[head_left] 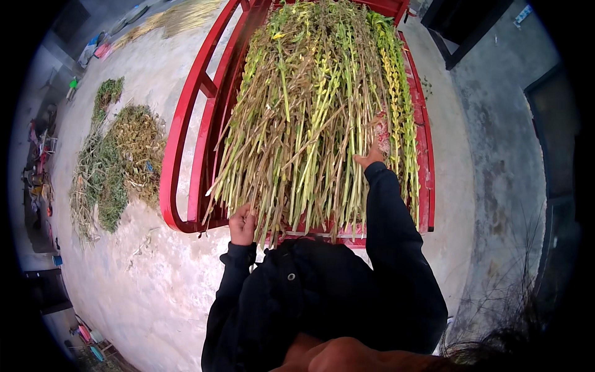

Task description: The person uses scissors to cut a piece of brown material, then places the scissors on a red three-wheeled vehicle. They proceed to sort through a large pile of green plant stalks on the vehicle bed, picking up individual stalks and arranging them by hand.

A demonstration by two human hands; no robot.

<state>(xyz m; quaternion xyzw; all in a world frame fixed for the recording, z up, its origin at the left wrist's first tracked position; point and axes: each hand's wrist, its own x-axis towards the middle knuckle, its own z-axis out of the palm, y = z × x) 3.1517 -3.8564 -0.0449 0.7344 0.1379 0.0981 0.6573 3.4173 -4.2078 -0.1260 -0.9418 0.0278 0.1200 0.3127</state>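
A thick layer of cut plant stalks (297, 142), green, yellow and brown with pods, lies lengthwise on the bed of a red cart (426, 167); they look like sesame. Their cut ends point toward me. At the near left corner of the layer, my left hand (242, 225) is closed with curled fingers on a stalk end. My right hand (373, 156) reaches farther in on the right side, its thumb spread from the fingers and no stalk seen in its grip. Just beyond its fingertips a red-and-white patterned patch (383, 133) shows between the stalks.
A curved red side rail (180, 142) bounds the cart's left. Heaps of dried plants (137, 146) and greener plants (111, 192) lie on the pale concrete floor (161, 291). Long straw (186, 18) is spread at the far left. A dark door frame (449, 46) stands at far right.
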